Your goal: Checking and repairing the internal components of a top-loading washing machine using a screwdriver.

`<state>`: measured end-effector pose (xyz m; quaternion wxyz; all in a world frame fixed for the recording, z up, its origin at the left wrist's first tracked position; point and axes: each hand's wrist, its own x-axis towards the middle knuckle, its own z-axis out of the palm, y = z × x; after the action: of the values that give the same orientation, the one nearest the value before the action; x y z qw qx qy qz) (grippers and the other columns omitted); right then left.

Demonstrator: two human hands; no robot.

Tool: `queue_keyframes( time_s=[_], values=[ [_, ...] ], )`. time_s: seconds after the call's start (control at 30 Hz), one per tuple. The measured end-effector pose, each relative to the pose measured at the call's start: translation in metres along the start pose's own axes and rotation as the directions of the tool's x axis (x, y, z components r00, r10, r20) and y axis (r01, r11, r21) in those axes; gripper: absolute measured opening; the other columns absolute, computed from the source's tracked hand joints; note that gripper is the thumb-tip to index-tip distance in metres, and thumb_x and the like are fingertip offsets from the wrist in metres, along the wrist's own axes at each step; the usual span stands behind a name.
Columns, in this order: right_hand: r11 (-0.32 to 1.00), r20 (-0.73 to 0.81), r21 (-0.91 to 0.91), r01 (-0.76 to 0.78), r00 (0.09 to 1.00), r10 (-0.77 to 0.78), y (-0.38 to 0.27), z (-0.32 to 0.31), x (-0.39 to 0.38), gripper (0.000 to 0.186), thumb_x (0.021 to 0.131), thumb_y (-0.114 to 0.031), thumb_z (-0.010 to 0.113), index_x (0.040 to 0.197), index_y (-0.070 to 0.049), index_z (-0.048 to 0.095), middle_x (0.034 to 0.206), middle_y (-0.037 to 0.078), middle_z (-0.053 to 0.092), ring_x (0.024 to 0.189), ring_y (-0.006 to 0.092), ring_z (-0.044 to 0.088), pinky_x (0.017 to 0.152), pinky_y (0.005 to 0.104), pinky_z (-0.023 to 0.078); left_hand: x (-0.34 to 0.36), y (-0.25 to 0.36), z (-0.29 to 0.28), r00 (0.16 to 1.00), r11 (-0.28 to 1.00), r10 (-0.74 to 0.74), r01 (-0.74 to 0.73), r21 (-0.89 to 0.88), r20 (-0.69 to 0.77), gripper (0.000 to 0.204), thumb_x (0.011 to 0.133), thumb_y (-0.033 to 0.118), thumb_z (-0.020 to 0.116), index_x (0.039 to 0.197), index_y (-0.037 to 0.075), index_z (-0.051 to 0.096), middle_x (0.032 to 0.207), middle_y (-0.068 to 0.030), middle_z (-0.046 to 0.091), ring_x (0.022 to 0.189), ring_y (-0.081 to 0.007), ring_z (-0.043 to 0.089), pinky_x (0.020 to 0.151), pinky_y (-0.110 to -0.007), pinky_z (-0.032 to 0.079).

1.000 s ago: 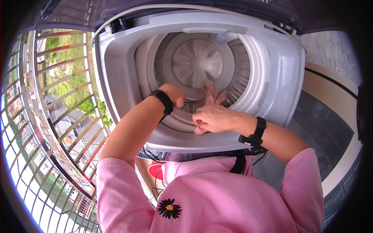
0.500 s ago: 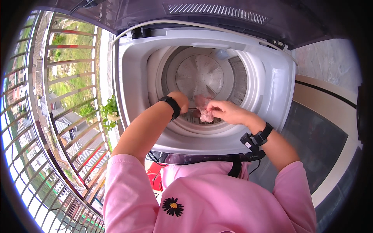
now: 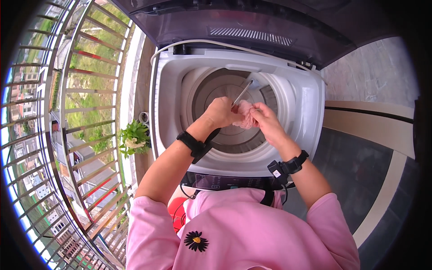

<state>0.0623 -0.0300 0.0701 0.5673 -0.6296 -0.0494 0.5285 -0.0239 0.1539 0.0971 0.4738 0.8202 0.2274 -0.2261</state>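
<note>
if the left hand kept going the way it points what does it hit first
Probably the pink cloth held right ahead of the left hand, with the right hand just behind it; depth is unclear.

Tiled balcony floor (image 3: 360, 180), white washing machine (image 3: 310, 117), potted plant (image 3: 134, 137)

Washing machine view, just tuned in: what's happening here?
A person in a pink top stands over an open top-loading washing machine. Both hands are above the drum: the left hand holds a thin metal rod, and the right hand grips a small pink cloth bunched between the hands.
</note>
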Motion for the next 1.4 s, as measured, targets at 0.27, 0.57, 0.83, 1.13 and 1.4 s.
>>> queue_keyframes(
  time_s=[0.27,0.57,0.83,1.13,1.4],
  values=[
    [0.935,-0.072,-0.291,0.202,0.970,-0.232,-0.013,0.009,-0.045,0.029,0.093,-0.023,0.068,0.108,-0.001,0.057,0.098,0.006,0.063,0.087,0.0120,0.060,0.077,0.0252,0.050,-0.038,0.003,-0.003,0.995,0.855,-0.093,0.065,-0.515,-0.030,0.028,0.077,0.023,0.072,0.084,-0.004,0.066,0.073,-0.0095,0.067,0.059,-0.0150,0.063,0.055,-0.028,0.051],
    [0.915,0.226,-0.207,0.348,0.926,-0.301,-0.002,0.067,-0.065,0.053,0.086,-0.018,0.071,0.126,0.000,0.040,0.106,0.009,0.053,0.093,0.0175,0.058,0.080,0.0313,0.051,-0.060,0.024,0.017,0.962,0.505,-0.008,-0.233,-0.831,-0.274,0.013,0.079,0.011,0.066,0.087,0.002,0.060,0.074,-0.0033,0.061,0.064,-0.0101,0.058,0.058,-0.025,0.049],
    [0.751,-0.008,-0.602,0.272,0.938,-0.346,-0.040,0.031,-0.131,0.033,0.090,-0.024,0.066,0.114,-0.001,0.061,0.073,0.004,0.059,0.064,0.0162,0.057,0.062,0.0303,0.048,-0.095,0.016,-0.001,0.939,0.400,0.191,-0.341,-0.851,-0.287,0.033,0.088,0.020,0.071,0.112,-0.001,0.061,0.100,-0.0042,0.065,0.089,-0.0115,0.061,0.080,-0.025,0.048],
    [0.232,0.214,-0.836,0.497,0.685,-0.696,-0.081,-0.069,-0.150,0.033,0.088,-0.022,0.070,0.114,-0.004,0.064,0.082,0.012,0.063,0.070,0.0268,0.062,0.065,0.0337,0.050,-0.100,0.046,-0.003,0.878,0.724,0.438,-0.472,-0.503,-0.194,0.023,0.081,0.004,0.070,0.104,0.007,0.074,0.093,-0.0044,0.065,0.084,-0.0159,0.060,0.076,-0.028,0.049],
    [0.317,0.453,-0.730,0.606,0.776,-0.440,-0.103,-0.080,-0.128,0.033,0.084,-0.022,0.071,0.111,-0.004,0.066,0.088,0.017,0.066,0.081,0.0358,0.063,0.073,0.0384,0.050,-0.117,0.090,0.034,0.747,0.867,0.499,-0.442,0.232,-0.440,0.023,0.062,0.000,0.069,0.081,0.012,0.075,0.104,-0.0066,0.065,0.104,-0.0274,0.050,0.089,-0.035,0.045]
  ],
)
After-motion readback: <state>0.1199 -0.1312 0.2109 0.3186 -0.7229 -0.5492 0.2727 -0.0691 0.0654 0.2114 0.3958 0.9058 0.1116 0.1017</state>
